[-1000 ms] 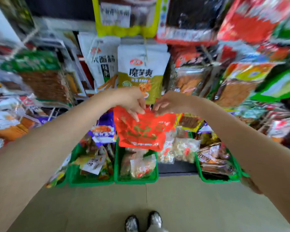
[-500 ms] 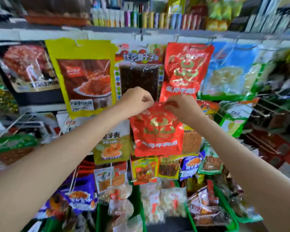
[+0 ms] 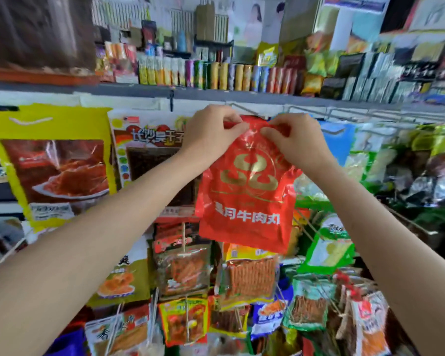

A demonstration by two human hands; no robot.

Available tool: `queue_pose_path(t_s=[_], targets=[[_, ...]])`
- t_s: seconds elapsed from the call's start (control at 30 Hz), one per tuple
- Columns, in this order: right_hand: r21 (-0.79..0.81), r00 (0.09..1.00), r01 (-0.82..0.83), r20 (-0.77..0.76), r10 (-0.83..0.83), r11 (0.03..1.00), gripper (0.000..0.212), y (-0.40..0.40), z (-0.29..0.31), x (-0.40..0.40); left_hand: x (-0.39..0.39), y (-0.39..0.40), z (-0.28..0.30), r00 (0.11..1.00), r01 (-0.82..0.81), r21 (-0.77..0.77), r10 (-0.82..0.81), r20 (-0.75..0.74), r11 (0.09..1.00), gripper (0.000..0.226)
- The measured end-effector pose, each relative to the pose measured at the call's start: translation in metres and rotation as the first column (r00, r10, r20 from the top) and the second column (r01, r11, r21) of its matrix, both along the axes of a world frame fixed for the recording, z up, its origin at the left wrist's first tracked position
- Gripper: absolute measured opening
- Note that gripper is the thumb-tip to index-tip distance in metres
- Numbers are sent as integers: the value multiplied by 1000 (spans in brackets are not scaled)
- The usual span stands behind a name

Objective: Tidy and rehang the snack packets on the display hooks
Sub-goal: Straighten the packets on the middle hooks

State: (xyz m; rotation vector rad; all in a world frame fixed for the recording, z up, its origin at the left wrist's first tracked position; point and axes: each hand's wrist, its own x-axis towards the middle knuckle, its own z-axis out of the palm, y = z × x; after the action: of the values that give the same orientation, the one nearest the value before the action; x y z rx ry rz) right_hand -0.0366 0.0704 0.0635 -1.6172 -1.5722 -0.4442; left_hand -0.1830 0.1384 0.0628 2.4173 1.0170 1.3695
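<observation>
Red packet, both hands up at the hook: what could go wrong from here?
1. Both hands pinch only the red packet's top edge; it could tear or slip.
2. The hook tip is hidden behind the fingers, so the hole may miss it.
3. The tilted packet could knock the ones hanging below.

two bare forearms are seen, uncovered from the lower edges of the view up to the wrists. no sleeves, gloves, rings, watch or bracelet are worn. the left hand and right hand are bare, and short nails are shown.
</observation>
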Motion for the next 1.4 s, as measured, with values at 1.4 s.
queue_pose_path(t_s=[1.4], targets=[[-119, 970, -213, 97, 225, 970, 18, 34, -159, -46, -82, 21, -144, 930, 103, 342, 31, -366, 934, 29]])
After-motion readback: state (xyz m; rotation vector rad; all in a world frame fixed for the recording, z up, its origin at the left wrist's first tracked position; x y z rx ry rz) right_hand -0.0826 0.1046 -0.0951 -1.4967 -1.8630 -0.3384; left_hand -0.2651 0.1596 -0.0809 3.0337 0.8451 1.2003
